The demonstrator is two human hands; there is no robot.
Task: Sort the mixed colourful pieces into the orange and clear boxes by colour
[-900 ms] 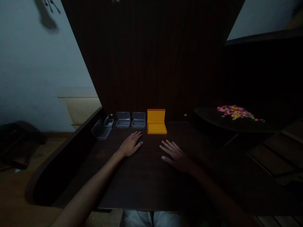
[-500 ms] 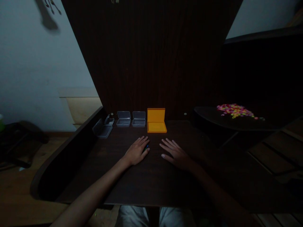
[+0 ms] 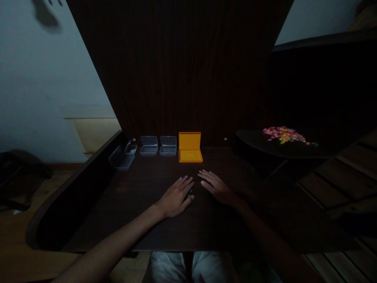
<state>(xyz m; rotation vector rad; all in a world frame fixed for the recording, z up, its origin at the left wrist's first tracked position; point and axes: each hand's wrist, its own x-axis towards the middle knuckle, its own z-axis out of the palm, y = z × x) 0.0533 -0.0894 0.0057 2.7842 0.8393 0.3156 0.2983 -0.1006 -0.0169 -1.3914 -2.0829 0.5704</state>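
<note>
My left hand (image 3: 176, 198) lies palm down on the dark desk, its fingers stretched out and a little apart. Small blue and green pieces (image 3: 190, 193) peek out between its thumb and forefinger; the palm hides whatever else is under it. To the right, my right hand (image 3: 216, 188) hovers or rests low over the desk with fingers extended, apart from the pieces. Nothing shows in its grasp. Beyond both hands stands an open yellow box (image 3: 191, 155), its lid upright and its inside facing me.
Left of the yellow box sit clear plastic cases with raised lids: one (image 3: 168, 150), another (image 3: 149, 150), and a larger one (image 3: 123, 162) by the desk's side wall (image 3: 73, 188). A heap of colourful beads (image 3: 284, 134) lies on a dark shelf (image 3: 253, 141) at right.
My left hand has slid right and towards me, with the blue and green pieces by its thumb. The right hand's fingers have drawn closer together. The view has shifted slightly.
</note>
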